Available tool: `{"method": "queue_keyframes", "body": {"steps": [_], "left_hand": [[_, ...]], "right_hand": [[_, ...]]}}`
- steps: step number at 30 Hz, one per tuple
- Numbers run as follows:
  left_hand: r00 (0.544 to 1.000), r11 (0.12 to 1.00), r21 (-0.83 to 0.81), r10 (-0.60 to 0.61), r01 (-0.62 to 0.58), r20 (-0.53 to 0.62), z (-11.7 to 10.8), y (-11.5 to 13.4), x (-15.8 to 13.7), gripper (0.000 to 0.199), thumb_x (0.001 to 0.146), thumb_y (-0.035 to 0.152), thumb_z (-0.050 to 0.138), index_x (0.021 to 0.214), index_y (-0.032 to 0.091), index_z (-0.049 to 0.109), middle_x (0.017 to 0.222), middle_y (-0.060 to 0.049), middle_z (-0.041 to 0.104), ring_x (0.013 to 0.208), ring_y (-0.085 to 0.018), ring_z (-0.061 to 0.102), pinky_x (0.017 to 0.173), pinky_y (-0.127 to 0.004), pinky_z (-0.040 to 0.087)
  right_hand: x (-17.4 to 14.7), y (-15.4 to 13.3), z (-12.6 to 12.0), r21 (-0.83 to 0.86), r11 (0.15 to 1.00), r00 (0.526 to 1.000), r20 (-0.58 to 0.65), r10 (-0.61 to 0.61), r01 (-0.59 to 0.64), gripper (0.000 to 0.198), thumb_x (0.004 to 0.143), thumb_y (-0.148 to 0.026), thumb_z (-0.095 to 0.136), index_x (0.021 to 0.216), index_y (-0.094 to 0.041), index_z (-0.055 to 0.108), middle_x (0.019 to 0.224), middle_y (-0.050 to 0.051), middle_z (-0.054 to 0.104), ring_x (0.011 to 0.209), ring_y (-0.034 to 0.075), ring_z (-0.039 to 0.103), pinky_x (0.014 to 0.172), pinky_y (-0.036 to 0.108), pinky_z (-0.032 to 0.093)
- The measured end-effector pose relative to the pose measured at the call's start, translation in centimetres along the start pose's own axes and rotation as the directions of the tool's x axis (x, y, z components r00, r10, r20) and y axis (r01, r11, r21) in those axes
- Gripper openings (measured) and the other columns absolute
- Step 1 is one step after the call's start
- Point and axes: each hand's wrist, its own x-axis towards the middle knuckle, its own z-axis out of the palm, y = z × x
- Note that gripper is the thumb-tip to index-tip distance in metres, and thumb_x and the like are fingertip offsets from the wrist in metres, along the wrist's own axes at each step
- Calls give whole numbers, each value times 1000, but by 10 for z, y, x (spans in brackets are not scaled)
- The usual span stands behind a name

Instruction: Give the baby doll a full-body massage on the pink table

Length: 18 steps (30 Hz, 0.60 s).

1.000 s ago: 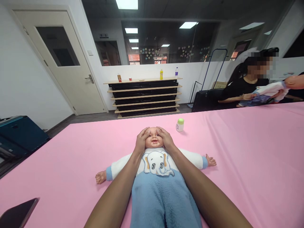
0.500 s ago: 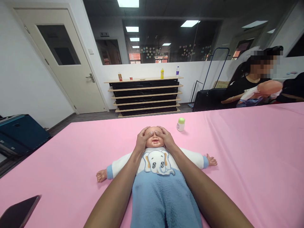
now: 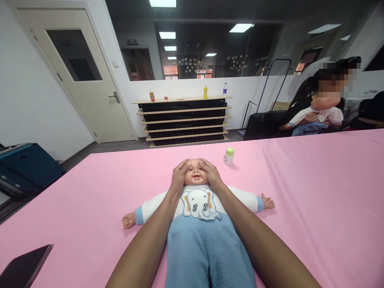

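A baby doll (image 3: pixel 199 236) lies on its back with both arms stretched out sideways. It wears a white and blue fleece suit with an elephant on the chest. My left hand (image 3: pixel 180 174) cups the left side of its head as I see it, fingers curved up over the forehead. On the opposite side my right hand (image 3: pixel 211 173) holds the head in the same way. Between the hands the doll's eyes, nose and mouth show. The top and sides of its head are partly hidden by my fingers. A small white jar with a green lid (image 3: pixel 229 157) stands beyond my right hand.
The doll rests on a pink-covered table (image 3: pixel 315 192). A dark phone (image 3: pixel 25 266) lies at the near left. Behind the table are stacked folded tables (image 3: pixel 184 114) bearing bottles. At the far right a person (image 3: pixel 303 106) holds another doll.
My thumbs have moved outward from over the doll's eyes, which now show. The palms still lie at the sides of the head. The other person's doll has been lifted more upright.
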Motion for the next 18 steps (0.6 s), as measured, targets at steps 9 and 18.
{"method": "queue_keyframes", "body": {"steps": [9,18], "left_hand": [[997,997,-9,75,-75,-32,-1,-6,6,35,77,38,65,102,14,72,117,-10,67,117,-26,56,105,-40,38],[993,999,-20,-29,31,115,-2,1,-3,59,62,32,81,117,17,63,113,-9,65,101,-25,61,93,-40,47]], "right_hand": [[0,0,2,71,997,998,-70,-4,9,36,79,-45,65,105,-20,71,122,4,65,121,23,54,108,36,38],[-7,-7,0,43,994,993,52,103,-105,61,64,-39,79,119,-21,61,112,5,67,102,25,62,89,36,50]]}}
